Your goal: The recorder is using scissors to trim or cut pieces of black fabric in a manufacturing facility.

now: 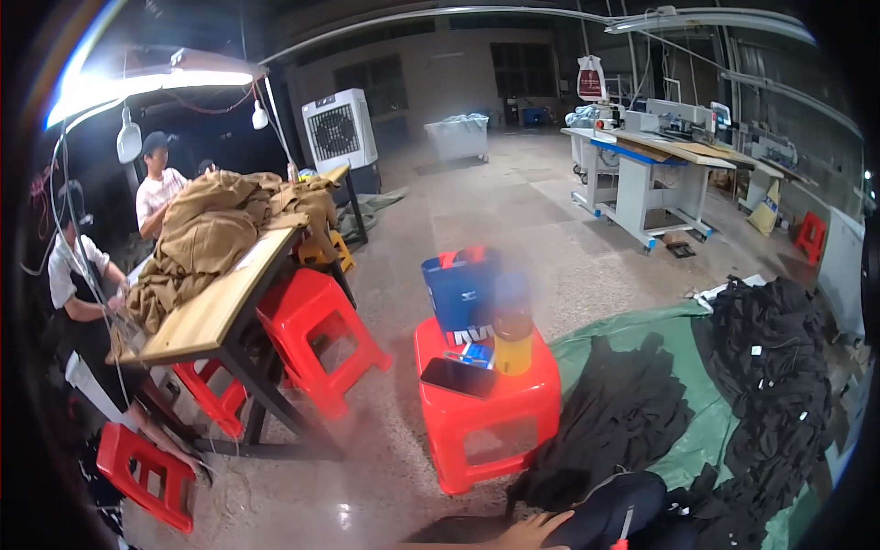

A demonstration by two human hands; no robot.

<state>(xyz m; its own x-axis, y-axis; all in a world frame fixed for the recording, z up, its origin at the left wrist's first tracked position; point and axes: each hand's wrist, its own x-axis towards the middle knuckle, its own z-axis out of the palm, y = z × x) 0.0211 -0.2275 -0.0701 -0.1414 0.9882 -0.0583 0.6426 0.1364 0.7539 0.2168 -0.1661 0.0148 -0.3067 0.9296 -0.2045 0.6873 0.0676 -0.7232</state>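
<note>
At the lower edge my left hand point(532, 532) lies with its fingers stretched out, on or against the dark clothing of my lap point(605, 509). It appears to hold nothing. To its right, a small tool with a red handle and a pale narrow blade point(627, 524) stands up against the dark cloth; what holds it, if anything, is cut off. My right hand is not in view. Ahead stands a red plastic stool point(490, 440). On it are a black phone point(458, 377), a blue-and-white packet point(475, 355), a bottle of amber liquid point(513, 348) and a blue container point(454, 293).
To the right, black garments point(770, 367) pile on a green sheet point(642, 321). At left, two people stand by a wooden table point(211, 312) heaped with brown cloth point(206, 229); red stools point(321, 339) sit beside it. Sewing machines point(674, 124) stand at the back right.
</note>
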